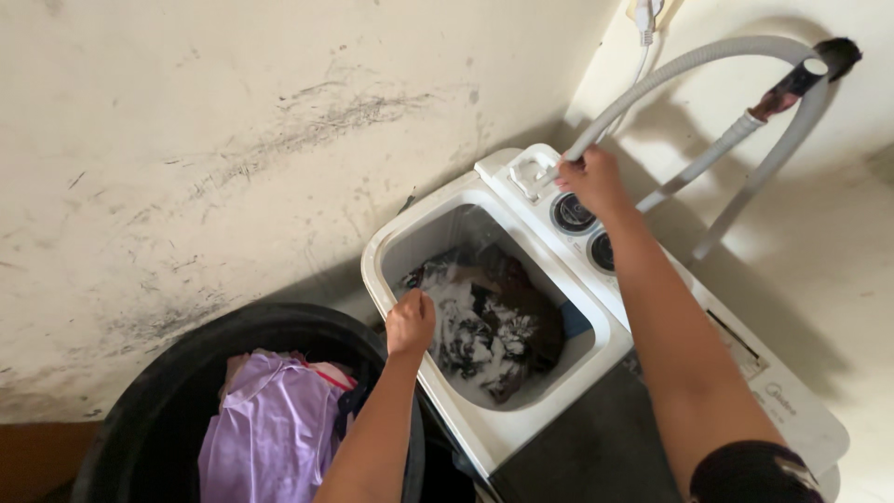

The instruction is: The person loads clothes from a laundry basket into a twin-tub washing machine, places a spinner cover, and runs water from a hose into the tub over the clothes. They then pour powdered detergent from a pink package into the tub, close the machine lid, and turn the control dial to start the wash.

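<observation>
Starting over on the left: big black tub (pixel 158 401) on the floor, lilac garment (pixel 270 433) heaped inside with a bit of red-striped cloth beside it. Scuffed white wall (pixel 186 140) behind. Next over, left hand (pixel 410 321) curled into a loose fist right at the near rim of the small white washing machine (pixel 521 424), knuckles up, can't tell if anything's pinched in it. Wash drum open, dark and white patterned laundry (pixel 489 331) sitting wet at the bottom. Further right, right hand (pixel 591 182) clamped around the grey corrugated hose (pixel 708 56), just above the two round control dials (pixel 573 214). Hose arcing up to the wall fitting at top right, then back down. Hands well apart, one per side of the drum.
</observation>
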